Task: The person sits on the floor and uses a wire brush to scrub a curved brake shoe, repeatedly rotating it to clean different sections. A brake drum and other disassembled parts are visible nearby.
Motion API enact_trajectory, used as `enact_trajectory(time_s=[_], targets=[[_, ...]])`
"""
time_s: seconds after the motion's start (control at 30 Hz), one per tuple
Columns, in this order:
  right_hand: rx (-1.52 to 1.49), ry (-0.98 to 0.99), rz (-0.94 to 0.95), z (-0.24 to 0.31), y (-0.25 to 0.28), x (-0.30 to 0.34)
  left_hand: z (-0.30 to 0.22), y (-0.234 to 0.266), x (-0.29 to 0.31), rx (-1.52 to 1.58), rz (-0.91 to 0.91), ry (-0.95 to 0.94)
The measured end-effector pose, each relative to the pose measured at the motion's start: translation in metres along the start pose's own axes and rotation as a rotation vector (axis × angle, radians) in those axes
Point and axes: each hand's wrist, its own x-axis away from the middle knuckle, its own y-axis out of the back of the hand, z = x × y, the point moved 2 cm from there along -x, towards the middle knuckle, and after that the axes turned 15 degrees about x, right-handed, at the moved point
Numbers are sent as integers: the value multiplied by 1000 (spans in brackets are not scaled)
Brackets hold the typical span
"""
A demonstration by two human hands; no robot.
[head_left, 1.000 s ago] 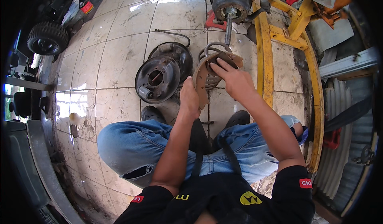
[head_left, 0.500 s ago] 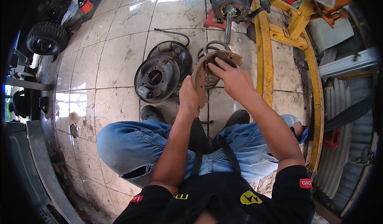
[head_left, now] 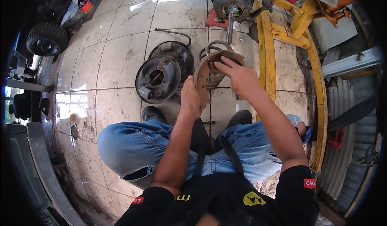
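A curved brown brake shoe (head_left: 202, 87) is held up in front of me, with small holes along its lining. My left hand (head_left: 190, 98) grips its near left end, fingers mostly hidden behind it. On the upper right of the curve, my right hand (head_left: 244, 81) presses a dark flat piece (head_left: 219, 58), which looks like sandpaper, against the lining with its fingers. Behind the shoe, partly covered by it, stands a coil spring (head_left: 213, 44). Left of the shoe, two round black brake backing plates (head_left: 144, 73) lie overlapping on the floor.
A yellow metal stand (head_left: 265, 52) rises at the right. Beyond the spring is a drum with a shaft (head_left: 231, 2). A black hose (head_left: 177, 32) curves behind the plates. A tyred wheel (head_left: 47, 39) is at far left, and corrugated metal sheets (head_left: 340, 137) are at far right.
My right hand has slid slightly to the right along the shoe, and the dark piece has moved with it. My left hand and the shoe are almost unmoved.
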Motion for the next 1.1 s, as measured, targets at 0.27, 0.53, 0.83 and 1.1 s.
enact_trajectory(time_s=[0.27,0.53,0.83,1.1], targets=[[49,-194,21,-4,15,11,1,-2,-2,34,-22,-27],[117,-211,101,22,-10,-1,4,-2,0,38,11,-14],[37,-74,2,25,-18,-3,5,-3,3,-5,10,-61],[81,-59,7,36,-12,0,8,0,-3,1,1,-75]])
